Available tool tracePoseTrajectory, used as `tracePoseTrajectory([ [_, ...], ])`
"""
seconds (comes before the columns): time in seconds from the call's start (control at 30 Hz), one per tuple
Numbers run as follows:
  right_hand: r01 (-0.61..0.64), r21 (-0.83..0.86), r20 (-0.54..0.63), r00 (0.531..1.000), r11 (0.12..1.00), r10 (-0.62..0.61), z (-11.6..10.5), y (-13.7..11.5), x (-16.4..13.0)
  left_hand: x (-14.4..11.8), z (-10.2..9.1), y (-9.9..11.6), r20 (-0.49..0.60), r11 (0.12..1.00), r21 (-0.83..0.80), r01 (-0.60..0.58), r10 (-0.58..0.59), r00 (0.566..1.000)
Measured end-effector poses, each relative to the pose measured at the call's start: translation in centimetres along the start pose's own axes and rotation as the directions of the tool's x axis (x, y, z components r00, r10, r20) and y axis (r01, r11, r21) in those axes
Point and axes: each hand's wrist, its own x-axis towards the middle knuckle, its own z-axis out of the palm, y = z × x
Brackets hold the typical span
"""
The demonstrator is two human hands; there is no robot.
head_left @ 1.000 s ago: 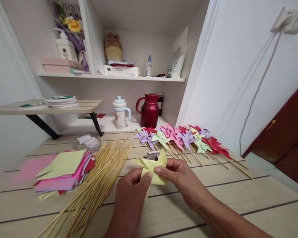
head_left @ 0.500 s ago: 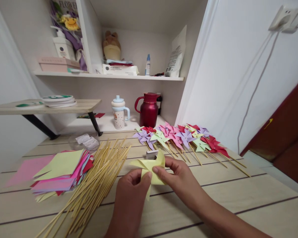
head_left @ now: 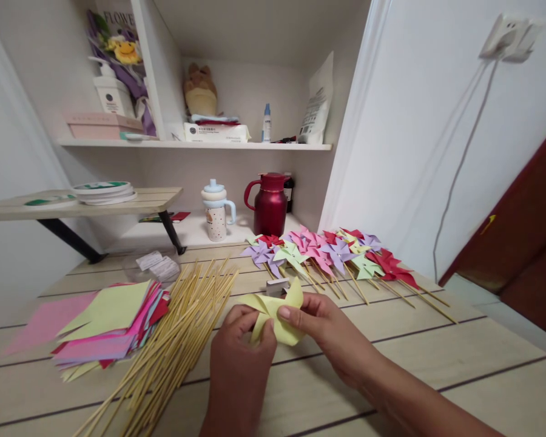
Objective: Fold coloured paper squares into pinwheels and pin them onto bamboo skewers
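Note:
Both hands hold a pale yellow paper pinwheel [head_left: 279, 309] just above the wooden table [head_left: 437, 358]. My left hand [head_left: 239, 358] pinches its lower left flap from below. My right hand [head_left: 325, 331] presses a thumb on its centre, fingers behind the paper. A pile of bamboo sticks [head_left: 177, 340] lies directly left of my hands. Behind the folded paper sits a small grey stapler [head_left: 275, 284], partly hidden.
A stack of coloured paper squares [head_left: 104, 325] lies at left. Several finished pinwheels on sticks [head_left: 332, 255] fan out at back right. A red jug [head_left: 269, 205] and a spouted cup [head_left: 216, 212] stand by the wall, under a shelf [head_left: 191, 144].
The last flap of the yellow paper has been folded in toward the centre, and my left hand has risen slightly. The view has shifted a little to the right.

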Motion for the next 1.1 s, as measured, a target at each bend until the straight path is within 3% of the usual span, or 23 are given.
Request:
tracePoseTrajectory([
  [0.17, 0.016, -0.04, -0.04, 0.999, 0.999, -0.017, -0.1, -0.6, 0.0, 0.0, 0.4, -0.4, -0.095, 0.991, 0.045, -0.124, 0.128, 0.987],
  [0.37, 0.082, -0.23, -0.091, 0.99, 0.97, -0.106, -0.4, -0.7, -0.1, 0.0, 0.1, -0.4, 0.007, 0.981, 0.134, -0.138, 0.138, 0.99],
  [0.5, 0.143, -0.344, -0.138, 0.97, 0.928, -0.201, -0.1, -0.7, -0.4, 0.2, 0.0, -0.7, 0.054, 0.993, 0.046, -0.106, 0.103, 0.993],
  [0.6, 0.149, -0.29, -0.172, 0.964, 0.946, -0.204, -0.1, -0.4, -0.1, 0.6, 0.4, -1.5, 0.042, 0.994, -0.106, -0.021, 0.025, 0.999],
  [0.7, 0.157, -0.116, -0.176, 0.969, 0.981, -0.176, -0.2, 0.0, 0.4, 1.3, 1.0, -2.7, 0.047, 0.944, -0.298, 0.143, -0.135, 0.99],
  [0.8, 0.17, 0.034, -0.224, 0.962, 0.985, -0.158, -0.4, -0.2, 0.8, 1.9, 1.1, -3.6, 0.012, 0.909, -0.361, 0.209, -0.22, 0.975],
  [0.97, 0.174, 0.079, -0.29, 0.946, 0.982, -0.144, -0.6, -1.1, 0.7, 1.8, 0.4, -3.1, -0.042, 0.952, -0.276, 0.132, -0.149, 0.988],
  [1.1, 0.161, 0.0, -0.235, 0.959, 0.987, -0.156, -1.0, -1.0, 0.7, 1.2, -0.3, -1.9, -0.006, 0.983, -0.177, 0.055, -0.056, 0.998],
])
